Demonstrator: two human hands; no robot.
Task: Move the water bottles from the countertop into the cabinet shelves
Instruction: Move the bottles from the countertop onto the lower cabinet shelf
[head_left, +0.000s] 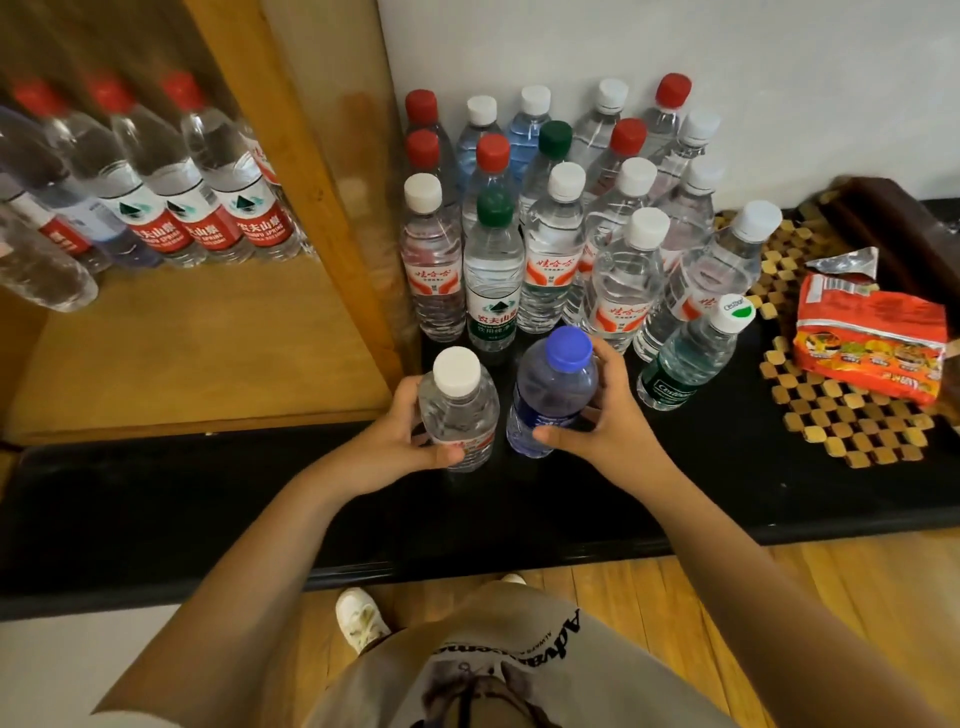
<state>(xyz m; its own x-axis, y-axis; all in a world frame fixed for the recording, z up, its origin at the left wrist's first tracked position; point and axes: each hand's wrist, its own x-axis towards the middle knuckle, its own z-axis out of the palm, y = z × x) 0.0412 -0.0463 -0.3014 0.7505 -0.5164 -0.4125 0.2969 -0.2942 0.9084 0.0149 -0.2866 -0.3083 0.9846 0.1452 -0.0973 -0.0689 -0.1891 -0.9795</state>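
My left hand (400, 441) grips a clear white-capped bottle (457, 400) at the front of the black countertop (675, 493). My right hand (597, 415) grips a blue-capped bottle (550, 389) right beside it. Behind them stands a crowd of several upright water bottles (556, 234) with red, white and green caps against the white wall. A green-labelled bottle (685, 364) stands to the right of my right hand. In the wooden cabinet (182, 358) on the left, several red-capped bottles (208, 176) stand in a row at the back of the shelf.
An opened red snack packet (867, 343) lies on a woven checkered mat (852, 421) at the right of the countertop. The cabinet's wooden side panel (322, 171) separates shelf and countertop. A clear bottle (41, 270) lies on its side at the shelf's left.
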